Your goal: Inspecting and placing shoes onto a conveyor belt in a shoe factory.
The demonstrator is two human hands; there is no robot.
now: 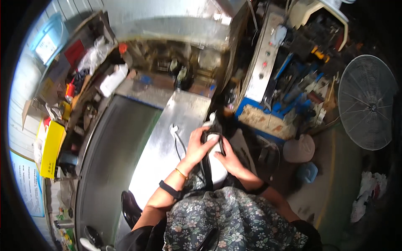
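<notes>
In front of my body I hold a black-and-white shoe (217,169), its pale long side facing up and a dark edge around its upper end. My left hand (198,146) grips it from the left, thumb lying across the white part. My right hand (230,158) closes on its right side, thumb pressed on the pale surface. The fingers underneath are hidden. A white cord (178,140) lies on the metal bench just left of my left hand. Further left, near my left forearm, stands a glossy dark shoe (131,209).
A shiny metal bench (188,108) runs beside a dark green conveyor belt (121,146). Behind stands a machine with a white control panel (264,62). At right are a round fan (370,104), a pale bucket (299,148) and a blue container (307,172). A yellow box (53,148) sits far left.
</notes>
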